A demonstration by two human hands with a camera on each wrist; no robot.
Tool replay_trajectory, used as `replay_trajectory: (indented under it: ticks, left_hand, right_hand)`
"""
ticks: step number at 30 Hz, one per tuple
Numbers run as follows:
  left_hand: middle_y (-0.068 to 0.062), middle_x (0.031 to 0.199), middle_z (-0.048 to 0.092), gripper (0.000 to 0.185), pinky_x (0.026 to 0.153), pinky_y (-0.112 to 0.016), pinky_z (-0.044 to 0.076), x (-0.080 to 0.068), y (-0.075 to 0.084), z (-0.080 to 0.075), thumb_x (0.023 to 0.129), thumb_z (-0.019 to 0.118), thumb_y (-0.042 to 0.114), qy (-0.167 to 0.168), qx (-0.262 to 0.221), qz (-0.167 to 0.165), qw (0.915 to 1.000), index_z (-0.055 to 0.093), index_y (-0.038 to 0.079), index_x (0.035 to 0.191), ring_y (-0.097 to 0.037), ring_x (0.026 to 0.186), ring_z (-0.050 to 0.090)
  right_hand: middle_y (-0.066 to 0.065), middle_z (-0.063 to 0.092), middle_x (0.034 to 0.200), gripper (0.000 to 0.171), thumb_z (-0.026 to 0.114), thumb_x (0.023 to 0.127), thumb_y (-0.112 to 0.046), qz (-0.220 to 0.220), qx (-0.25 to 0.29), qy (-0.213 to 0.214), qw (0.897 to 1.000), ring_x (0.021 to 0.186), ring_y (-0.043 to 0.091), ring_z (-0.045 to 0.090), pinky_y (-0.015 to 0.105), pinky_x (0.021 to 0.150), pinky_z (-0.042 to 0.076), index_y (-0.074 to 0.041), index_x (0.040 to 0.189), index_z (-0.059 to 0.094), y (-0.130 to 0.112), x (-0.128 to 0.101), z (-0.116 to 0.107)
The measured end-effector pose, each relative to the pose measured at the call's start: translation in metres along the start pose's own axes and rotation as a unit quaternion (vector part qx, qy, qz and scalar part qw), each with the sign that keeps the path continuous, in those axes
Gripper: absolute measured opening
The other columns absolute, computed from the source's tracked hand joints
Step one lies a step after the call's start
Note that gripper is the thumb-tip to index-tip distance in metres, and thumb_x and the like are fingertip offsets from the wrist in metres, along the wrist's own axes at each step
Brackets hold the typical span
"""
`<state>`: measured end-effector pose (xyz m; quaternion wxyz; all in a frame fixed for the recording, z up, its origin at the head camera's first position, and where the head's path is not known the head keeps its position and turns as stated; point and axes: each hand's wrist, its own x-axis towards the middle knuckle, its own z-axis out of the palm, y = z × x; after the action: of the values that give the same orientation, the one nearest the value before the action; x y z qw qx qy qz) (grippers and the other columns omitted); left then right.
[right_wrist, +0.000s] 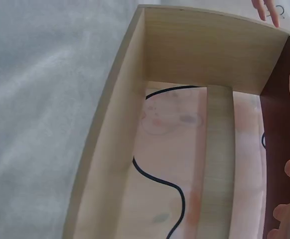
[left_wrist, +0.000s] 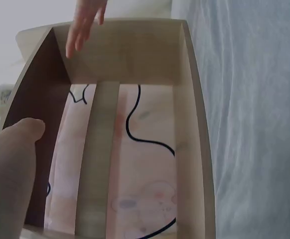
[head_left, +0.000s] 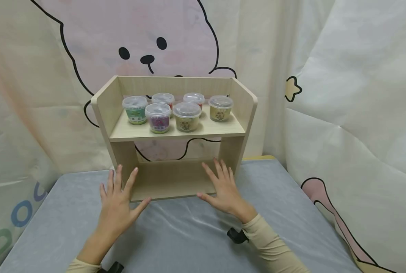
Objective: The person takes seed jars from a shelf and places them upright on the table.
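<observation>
A light wooden two-tier shelf (head_left: 238, 113) stands at the back of the grey table (head_left: 291, 212). Its upper board carries several small lidded cups: a green one (head_left: 135, 110), a purple one (head_left: 158, 118), two tan ones (head_left: 187, 116) and red ones behind (head_left: 163, 99). The lower board (head_left: 168, 178) is bare. My left hand (head_left: 121, 189) is open with fingers spread, its fingertips at the foot of the shelf's left leg. My right hand (head_left: 220, 182) is open, spread over the lower board's right front edge. The left wrist view shows my thumb (left_wrist: 15, 149) beside the shelf frame (left_wrist: 192, 124).
A cream curtain with a cartoon bear (head_left: 148, 49) hangs close behind the shelf, and white cloth (head_left: 359, 113) drapes along the table's right side. The table's left edge (head_left: 25, 223) drops off beside my left arm. A black wrist mount (head_left: 237, 235) sits by my right sleeve.
</observation>
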<state>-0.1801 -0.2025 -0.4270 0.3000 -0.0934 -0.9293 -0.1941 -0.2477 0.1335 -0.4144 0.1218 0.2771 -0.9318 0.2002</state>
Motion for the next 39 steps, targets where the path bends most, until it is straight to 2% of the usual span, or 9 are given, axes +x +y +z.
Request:
replay_trajectory:
  ticks: [7,11,15,17,19,24,26,33,39]
  left_hand:
    - [-0.026,0.166,0.021,0.084,0.112,-0.082,0.018,0.011,-0.015,-0.016,0.094,0.05,0.068,0.077,-0.074,0.031,0.9938,0.03,0.019,0.16,-0.055,0.151,0.016]
    - [-0.023,0.166,0.022,0.083,0.113,-0.078,0.023,0.023,-0.023,-0.027,0.091,0.07,0.034,0.103,-0.13,0.025,0.9858,0.029,0.015,0.16,-0.051,0.151,0.02]
    - [-0.021,0.166,0.024,0.093,0.113,-0.074,0.028,0.035,-0.028,-0.038,0.084,0.074,0.005,0.106,-0.177,0.0,0.9784,0.024,0.017,0.162,-0.047,0.15,0.025]
    - [-0.02,0.166,0.024,0.094,0.11,-0.073,0.032,0.042,-0.03,-0.042,0.086,0.071,0.0,0.098,-0.202,-0.014,0.9743,0.02,0.019,0.163,-0.047,0.148,0.027]
    - [-0.019,0.166,0.024,0.095,0.111,-0.062,0.038,0.048,-0.031,-0.046,0.09,0.067,-0.002,0.081,-0.223,-0.032,0.971,0.014,0.022,0.164,-0.047,0.146,0.03]
    - [-0.022,0.165,0.022,0.094,0.107,-0.063,0.041,0.062,-0.041,-0.055,0.096,0.063,0.003,0.019,-0.266,-0.065,0.9617,0.004,0.025,0.165,-0.051,0.143,0.033]
    - [-0.025,0.163,0.024,0.091,0.102,-0.072,0.039,0.069,-0.047,-0.058,0.096,0.063,0.005,-0.005,-0.277,-0.066,0.9585,0.005,0.023,0.165,-0.052,0.142,0.035]
    - [-0.028,0.158,0.034,0.083,0.102,-0.074,0.041,0.089,-0.06,-0.067,0.098,0.064,0.012,-0.057,-0.282,-0.076,0.9549,0.014,0.026,0.164,-0.051,0.136,0.043]
    - [-0.028,0.16,0.033,0.084,0.105,-0.073,0.04,0.096,-0.061,-0.065,0.098,0.065,0.012,-0.091,-0.297,-0.08,0.9472,0.014,0.027,0.164,-0.053,0.139,0.042]
  right_hand:
    - [0.018,0.006,0.17,0.094,0.063,0.091,-0.06,-0.032,0.028,0.01,0.999,0.157,0.046,0.005,0.074,0.12,0.018,-0.029,0.164,0.014,-0.005,0.006,-0.023]
    - [0.019,0.01,0.17,0.094,0.072,0.09,-0.047,-0.049,0.05,0.018,0.997,0.156,0.047,0.01,0.073,0.118,0.024,-0.029,0.164,0.017,-0.01,0.012,-0.039]
    - [0.016,0.012,0.169,0.093,0.074,0.09,-0.041,-0.062,0.073,0.016,0.995,0.157,0.043,0.012,0.072,0.116,0.03,-0.031,0.163,0.018,-0.014,0.015,-0.054]
    - [0.014,0.012,0.17,0.092,0.074,0.091,-0.039,-0.066,0.085,0.012,0.994,0.157,0.041,0.013,0.071,0.115,0.032,-0.032,0.163,0.018,-0.016,0.016,-0.061]
    - [0.012,0.012,0.17,0.09,0.074,0.091,-0.037,-0.067,0.097,0.008,0.993,0.157,0.04,0.014,0.071,0.115,0.033,-0.032,0.162,0.02,-0.019,0.017,-0.068]
    - [0.014,0.017,0.169,0.084,0.074,0.092,-0.03,-0.08,0.127,0.009,0.989,0.156,0.038,0.019,0.068,0.118,0.031,-0.025,0.161,0.027,-0.027,0.025,-0.087]
    - [0.014,0.02,0.168,0.082,0.074,0.092,-0.027,-0.088,0.143,0.013,0.986,0.155,0.037,0.022,0.065,0.119,0.031,-0.021,0.16,0.029,-0.028,0.029,-0.095]
    - [0.016,0.032,0.163,0.073,0.072,0.093,-0.02,-0.095,0.179,0.034,0.979,0.152,0.03,0.031,0.058,0.118,0.037,-0.013,0.156,0.036,-0.029,0.046,-0.123]
    - [0.01,0.031,0.164,0.067,0.066,0.096,-0.015,-0.073,0.242,0.029,0.967,0.148,0.036,0.037,0.057,0.115,0.042,-0.012,0.156,0.035,-0.025,0.066,-0.136]
